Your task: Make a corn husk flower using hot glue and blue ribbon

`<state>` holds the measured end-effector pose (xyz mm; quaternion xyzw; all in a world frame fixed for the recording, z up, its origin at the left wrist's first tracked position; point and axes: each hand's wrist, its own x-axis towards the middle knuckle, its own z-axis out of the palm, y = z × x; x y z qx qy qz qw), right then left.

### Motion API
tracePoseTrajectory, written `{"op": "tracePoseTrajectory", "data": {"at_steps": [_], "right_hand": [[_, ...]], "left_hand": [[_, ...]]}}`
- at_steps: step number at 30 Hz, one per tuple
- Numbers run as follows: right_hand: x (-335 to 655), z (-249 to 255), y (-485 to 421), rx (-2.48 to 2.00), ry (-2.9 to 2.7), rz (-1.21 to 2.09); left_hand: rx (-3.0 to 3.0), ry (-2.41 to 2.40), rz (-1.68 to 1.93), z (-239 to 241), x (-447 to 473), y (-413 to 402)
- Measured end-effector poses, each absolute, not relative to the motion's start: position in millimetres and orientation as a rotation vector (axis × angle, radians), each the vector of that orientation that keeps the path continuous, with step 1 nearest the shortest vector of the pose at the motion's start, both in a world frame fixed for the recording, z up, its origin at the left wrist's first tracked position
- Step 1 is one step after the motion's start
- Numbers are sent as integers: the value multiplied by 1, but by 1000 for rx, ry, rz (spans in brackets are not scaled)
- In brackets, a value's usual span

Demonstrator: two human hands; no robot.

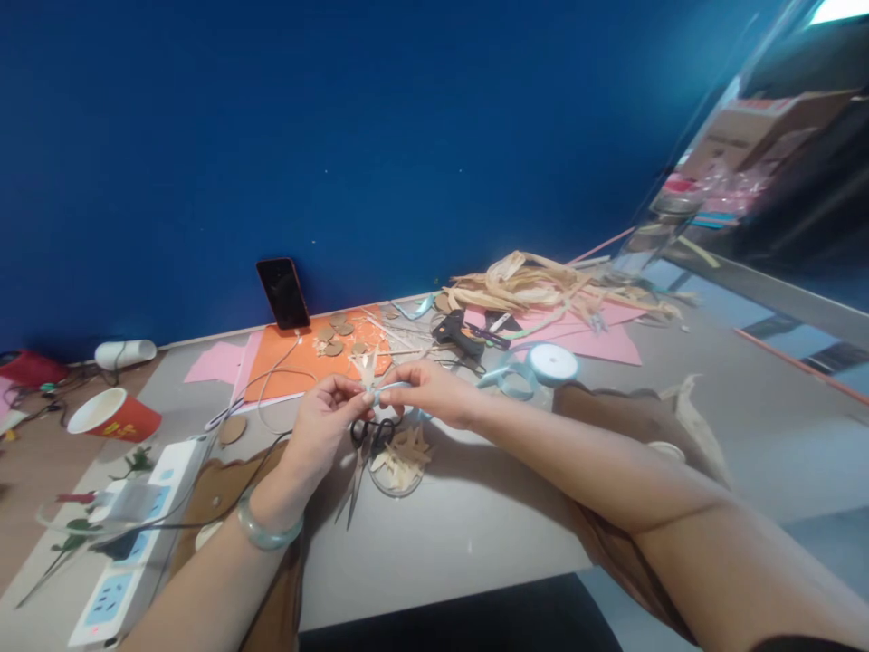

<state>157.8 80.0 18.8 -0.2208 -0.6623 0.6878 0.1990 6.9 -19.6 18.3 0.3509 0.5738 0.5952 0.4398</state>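
Observation:
My left hand [319,424] pinches the base of a small pale flower-like piece of dried husk [367,364], its pointed tips facing up. Close against it, my right hand [434,391] grips a light blue ribbon [395,388] at the same base. The fingers hide part of the join. Black-handled scissors [356,480] lie just below my hands, blades toward me. Beside them a round clear dish [396,493] is heaped with cut husk pieces [407,453]. To the right lie a white-faced ribbon spool [553,362] and loops of blue ribbon [517,380].
A phone [283,294] leans on the blue wall behind orange paper [272,358] with cardboard discs [338,328]. A black glue gun [462,335] and dried husks [516,282] lie back right. At left are a paper cup [126,417] and a corded power strip [139,548].

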Motion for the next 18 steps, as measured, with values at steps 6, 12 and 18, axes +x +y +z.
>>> {"op": "tracePoseTrajectory", "data": {"at_steps": [6,12,18], "right_hand": [[159,21,80,-591,-1834,1960],[158,22,81,-620,-1796,1997],[155,20,79,-575,-1729,2043]], "left_hand": [[865,1328,1518,17,7,-20],[901,1228,1551,15,7,-21],[966,1202,1467,13,12,-24]]}}
